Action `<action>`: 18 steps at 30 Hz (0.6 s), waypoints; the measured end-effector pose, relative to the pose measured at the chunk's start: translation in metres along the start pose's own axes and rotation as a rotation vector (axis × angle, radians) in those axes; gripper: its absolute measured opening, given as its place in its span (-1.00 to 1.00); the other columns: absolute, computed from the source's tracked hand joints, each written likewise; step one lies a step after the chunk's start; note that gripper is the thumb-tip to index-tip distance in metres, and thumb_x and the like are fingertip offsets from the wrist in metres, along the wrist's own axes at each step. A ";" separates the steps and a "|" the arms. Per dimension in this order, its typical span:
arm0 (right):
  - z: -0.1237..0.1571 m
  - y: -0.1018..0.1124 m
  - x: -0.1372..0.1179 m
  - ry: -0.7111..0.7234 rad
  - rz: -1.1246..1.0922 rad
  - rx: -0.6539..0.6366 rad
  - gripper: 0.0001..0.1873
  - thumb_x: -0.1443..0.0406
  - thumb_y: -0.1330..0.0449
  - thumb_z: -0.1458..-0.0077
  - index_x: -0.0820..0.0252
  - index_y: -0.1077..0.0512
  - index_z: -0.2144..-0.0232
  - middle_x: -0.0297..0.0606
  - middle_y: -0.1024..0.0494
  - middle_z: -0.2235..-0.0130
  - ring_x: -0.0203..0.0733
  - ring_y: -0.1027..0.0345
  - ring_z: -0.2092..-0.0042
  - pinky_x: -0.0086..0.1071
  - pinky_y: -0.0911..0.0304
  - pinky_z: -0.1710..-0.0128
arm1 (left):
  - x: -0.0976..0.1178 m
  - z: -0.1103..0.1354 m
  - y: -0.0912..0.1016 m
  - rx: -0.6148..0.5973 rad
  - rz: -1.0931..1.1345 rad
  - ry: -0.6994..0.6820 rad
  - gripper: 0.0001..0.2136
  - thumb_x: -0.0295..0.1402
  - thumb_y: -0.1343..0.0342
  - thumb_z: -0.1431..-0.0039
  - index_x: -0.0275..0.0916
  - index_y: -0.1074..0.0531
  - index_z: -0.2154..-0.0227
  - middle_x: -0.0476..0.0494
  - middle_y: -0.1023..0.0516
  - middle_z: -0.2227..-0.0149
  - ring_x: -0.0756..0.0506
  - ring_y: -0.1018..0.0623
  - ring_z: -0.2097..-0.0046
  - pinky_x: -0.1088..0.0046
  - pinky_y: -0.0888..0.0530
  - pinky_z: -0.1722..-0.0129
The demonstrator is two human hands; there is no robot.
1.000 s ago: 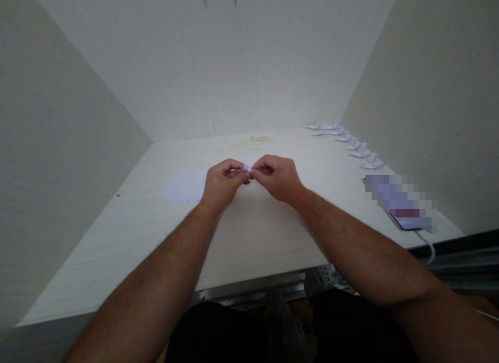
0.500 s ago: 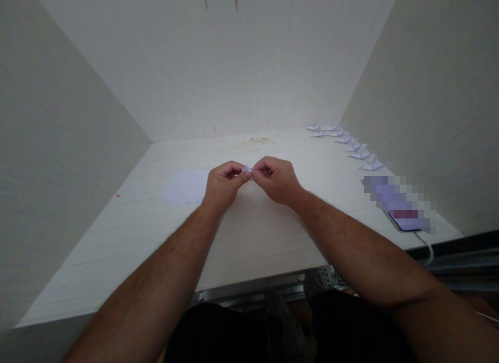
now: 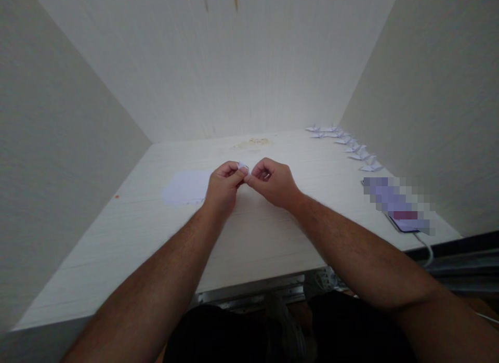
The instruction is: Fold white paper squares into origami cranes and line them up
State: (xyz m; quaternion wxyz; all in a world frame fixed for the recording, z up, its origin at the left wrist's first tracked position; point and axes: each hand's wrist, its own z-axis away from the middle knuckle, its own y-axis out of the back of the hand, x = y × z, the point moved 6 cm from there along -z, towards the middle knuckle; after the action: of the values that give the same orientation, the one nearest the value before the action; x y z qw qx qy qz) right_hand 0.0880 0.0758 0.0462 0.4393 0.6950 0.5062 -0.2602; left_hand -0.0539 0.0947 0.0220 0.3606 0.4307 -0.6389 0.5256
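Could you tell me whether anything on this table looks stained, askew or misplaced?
A brownish stain marks the far middle of the table, and a red speck lies near its left edge. Folded paper pieces line the right wall neatly; left hand and right hand pinch a small paper.

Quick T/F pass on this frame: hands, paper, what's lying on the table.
1. The left hand and right hand both pinch the small folded paper between them. True.
2. The flat paper sheet lies to the right of both hands. False: it lies on the table just left of the left hand.
3. A row of folded paper pieces runs along the table's far right side, by the wall. True.
4. The right hand holds the phone. False: the phone lies on the table near its right edge, apart from both hands, with a cable leading off it.
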 end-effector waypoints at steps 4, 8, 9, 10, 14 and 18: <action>0.001 -0.002 0.004 -0.037 0.019 -0.005 -0.75 0.12 -0.30 -0.06 0.20 -0.49 0.44 -0.33 -0.54 0.47 -0.34 -0.30 0.45 -0.42 -0.20 0.41 | 0.000 0.001 -0.005 -0.007 0.003 0.040 -0.80 -0.36 -0.39 0.15 -0.23 -0.45 0.58 0.02 -0.46 0.49 0.05 -0.42 0.43 0.50 -0.40 0.37; 0.000 -0.003 0.004 -0.012 0.048 -0.026 -0.73 0.13 -0.27 -0.10 0.21 -0.51 0.46 -0.36 -0.51 0.51 -0.37 -0.27 0.47 -0.43 -0.14 0.43 | -0.001 0.001 -0.005 -0.027 -0.045 0.013 -0.79 -0.33 -0.38 0.10 -0.23 -0.43 0.56 0.02 -0.42 0.50 0.05 -0.40 0.44 0.50 -0.37 0.39; 0.000 -0.003 0.004 0.003 0.069 -0.038 -0.73 0.14 -0.25 -0.11 0.22 -0.50 0.49 -0.38 -0.48 0.54 -0.38 -0.23 0.49 -0.43 -0.11 0.44 | -0.001 0.001 -0.005 -0.033 -0.069 0.003 -0.80 -0.32 -0.37 0.09 -0.24 -0.44 0.55 0.02 -0.42 0.51 0.05 -0.39 0.45 0.51 -0.35 0.41; 0.000 -0.004 0.004 0.014 0.089 -0.048 -0.72 0.16 -0.23 -0.12 0.22 -0.48 0.53 -0.40 -0.45 0.57 -0.39 -0.19 0.50 -0.43 -0.08 0.45 | -0.001 0.001 -0.005 -0.042 -0.102 -0.006 -0.81 -0.32 -0.37 0.08 -0.24 -0.46 0.54 0.02 -0.42 0.51 0.05 -0.37 0.46 0.51 -0.32 0.43; -0.002 -0.004 0.005 0.003 0.103 -0.099 -0.70 0.20 -0.22 -0.10 0.20 -0.39 0.60 -0.45 -0.34 0.62 -0.40 -0.08 0.53 -0.42 0.00 0.48 | 0.002 0.002 -0.006 -0.050 -0.232 -0.036 -0.86 -0.34 -0.37 0.11 -0.26 -0.53 0.52 0.00 -0.46 0.53 0.06 -0.33 0.49 0.50 -0.25 0.48; -0.003 -0.004 0.004 0.001 0.105 -0.138 -0.69 0.18 -0.22 -0.09 0.19 -0.35 0.62 -0.46 -0.30 0.62 -0.39 -0.04 0.52 -0.42 0.01 0.47 | 0.002 0.002 -0.007 0.013 -0.161 0.001 -0.84 -0.39 -0.36 0.21 -0.27 -0.46 0.64 -0.02 -0.45 0.58 0.05 -0.35 0.50 0.47 -0.27 0.46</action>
State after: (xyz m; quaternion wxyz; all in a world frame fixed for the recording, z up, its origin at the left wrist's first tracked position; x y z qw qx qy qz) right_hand 0.0856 0.0803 0.0433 0.4989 0.6890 0.4859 -0.2007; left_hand -0.0479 0.0917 0.0258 0.3994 0.4828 -0.5986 0.4991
